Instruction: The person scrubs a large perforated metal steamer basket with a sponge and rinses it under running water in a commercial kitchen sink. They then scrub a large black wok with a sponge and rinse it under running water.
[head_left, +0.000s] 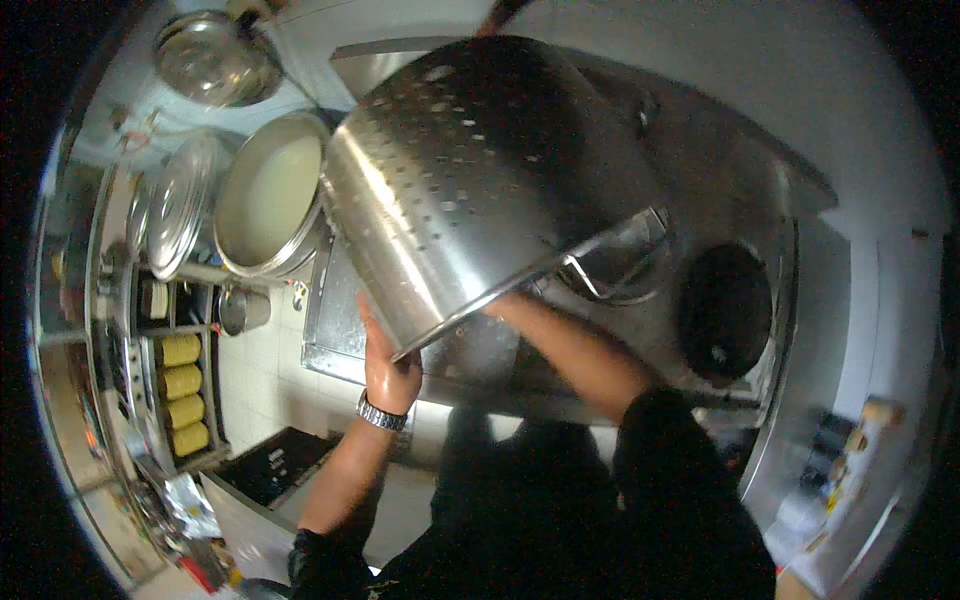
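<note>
A large perforated stainless-steel strainer pot (450, 202) is tilted over the metal counter, its mouth rim facing down towards me and a wire handle hanging by the rim. My left hand (391, 367), with a metal watch at the wrist, grips the lower left edge of the pot's rim. The fingers of my right hand (506, 306) are hidden behind the rim or inside the mouth, so its grip cannot be made out. Left of the strainer pot stands a big steel pot (274, 191) with pale, cloudy liquid in it.
A steel lid (178, 202) leans beside the liquid pot. A round metal vessel (217, 64) is at the upper left. A dark round pan or opening (724, 311) lies at the counter's right. Shelves hold yellow stacked items (181, 381); an open-topped box (277, 465) stands lower left.
</note>
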